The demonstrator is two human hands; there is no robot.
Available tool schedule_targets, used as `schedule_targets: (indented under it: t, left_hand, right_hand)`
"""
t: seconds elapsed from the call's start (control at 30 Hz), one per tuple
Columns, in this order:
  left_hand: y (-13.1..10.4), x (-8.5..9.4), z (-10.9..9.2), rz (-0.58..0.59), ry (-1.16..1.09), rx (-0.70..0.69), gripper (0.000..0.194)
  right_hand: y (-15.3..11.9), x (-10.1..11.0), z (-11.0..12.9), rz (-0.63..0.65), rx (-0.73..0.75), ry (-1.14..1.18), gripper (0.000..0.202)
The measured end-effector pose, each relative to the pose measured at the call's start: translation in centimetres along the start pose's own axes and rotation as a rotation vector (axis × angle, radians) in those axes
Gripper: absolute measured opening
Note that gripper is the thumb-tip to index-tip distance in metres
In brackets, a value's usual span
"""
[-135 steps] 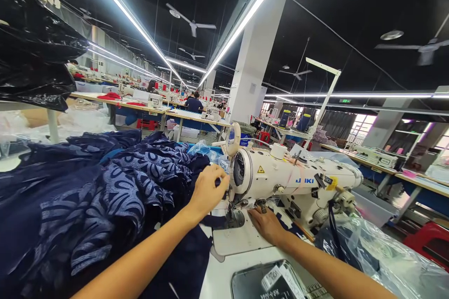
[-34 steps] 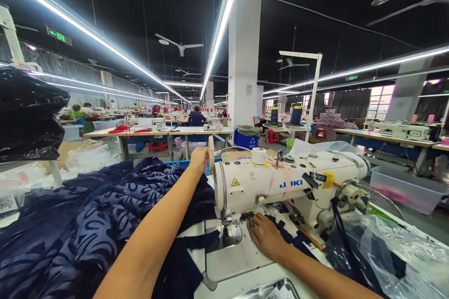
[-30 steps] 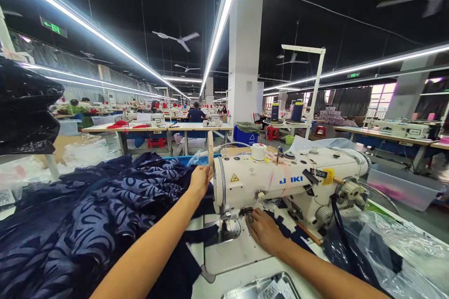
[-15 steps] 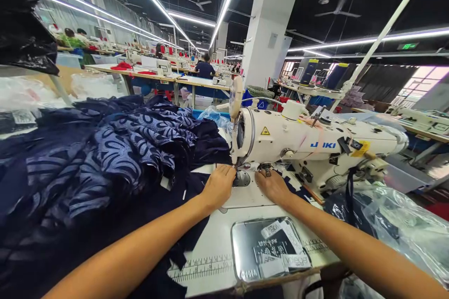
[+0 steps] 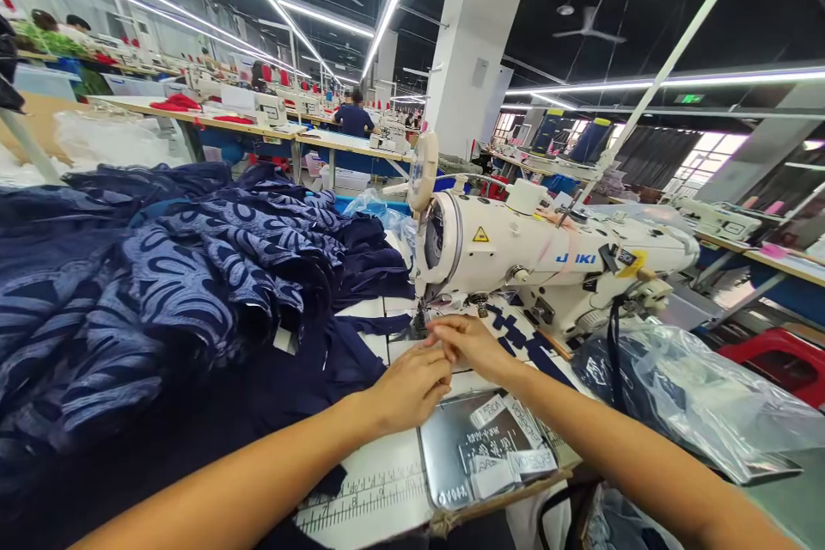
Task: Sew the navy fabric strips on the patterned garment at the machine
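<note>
At the front of the white sewing machine (image 5: 503,245), my left hand (image 5: 412,385) and my right hand (image 5: 473,347) meet, fingertips close together just before the needle area. Both sets of fingers are curled and pinched; whatever is between them is too small or hidden. A narrow navy strip of cloth (image 5: 381,324) runs from the left toward the presser foot. To the left of my hands lies a large heap of navy garments with a pale blue leaf-like pattern (image 5: 186,275). Below my hands sits a metal tray (image 5: 442,464) holding several labels (image 5: 532,461).
Dark cloth pieces (image 5: 516,331) lie on the bed under the machine arm. A clear plastic bag (image 5: 696,395) with dark contents is at right, near a red stool (image 5: 779,361). Ruler markings (image 5: 361,503) run along the table's front edge. People work at tables further back.
My right hand has moved left and my left hand toward me, so the two now meet before the needle. Before, they were apart on either side of it. The view has shifted slightly.
</note>
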State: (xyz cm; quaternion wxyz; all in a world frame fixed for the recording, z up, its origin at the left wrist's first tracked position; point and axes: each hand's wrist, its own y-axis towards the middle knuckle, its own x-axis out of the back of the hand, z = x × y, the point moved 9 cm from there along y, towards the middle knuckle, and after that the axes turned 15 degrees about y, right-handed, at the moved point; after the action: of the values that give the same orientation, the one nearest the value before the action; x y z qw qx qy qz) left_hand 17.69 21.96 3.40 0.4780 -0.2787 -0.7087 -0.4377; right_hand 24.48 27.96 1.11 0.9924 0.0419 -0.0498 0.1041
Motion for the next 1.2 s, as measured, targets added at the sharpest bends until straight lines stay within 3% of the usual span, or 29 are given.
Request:
schedule_targets:
  t: [0.07,0.13,0.2,0.3,0.4,0.47,0.57,0.63,0.73,0.87,1.07,1.2]
  left_hand:
    - [-0.1,0.2,0.0,0.005,-0.014,-0.007,0.007]
    - [-0.1,0.3,0.2,0.019,0.006,0.002,0.008]
    - [-0.2,1.1,0.8,-0.022,0.057,0.036,0.018]
    - [-0.4,3.9,2.5,-0.234,0.118,0.180,0.033]
    - [-1.0,6.0,4.5,-0.411,-0.080,0.390,0.029]
    - [-0.5,5.0,4.9,-0.331,-0.419,0.459,0.018]
    - [0.7,2.1,2.7,-0.055,-0.925,0.397,0.038]
    - [1.0,0.9,1.6,0.034,-1.059,0.369,0.044]
    - [0.7,0.5,2.9,-0.054,-0.951,0.445,0.033]
    - [-0.1,2.2,4.7,-0.264,-0.510,0.467,0.019]
    - [-0.3,4.2,3.3,-0.394,-0.181,0.303,0.017]
    - [-0.3,4.0,3.2,-0.362,-0.111,0.289,0.020]
  right_hand:
    - [0.0,-0.9,-0.3,-0.006,-0.130,0.333,0.035]
    - [0.1,-0.3,-0.2,-0.058,-0.163,0.449,0.037]
    - [0.3,1.5,-0.2,-0.121,-0.136,0.383,0.036]
    - [0.1,4.1,0.1,-0.179,-0.012,0.163,0.032]
    - [-0.7,4.2,1.1,-0.111,0.123,0.058,0.027]
    - [-1.4,2.7,1.8,0.001,0.165,0.082,0.024]
    - [-2.3,0.1,2.8,0.147,0.152,0.209,0.025]
    - [-2.6,-0.9,3.2,0.171,0.120,0.268,0.025]
    - [-2.4,-0.6,3.2,0.082,0.096,0.307,0.022]
    - [-1.8,0.6,2.3,-0.045,0.086,0.351,0.019]
    - [-1.4,0.0,1.4,0.017,0.069,0.244,0.017]
    - [-1.1,-0.7,1.3,0.073,0.089,0.061,0.018]
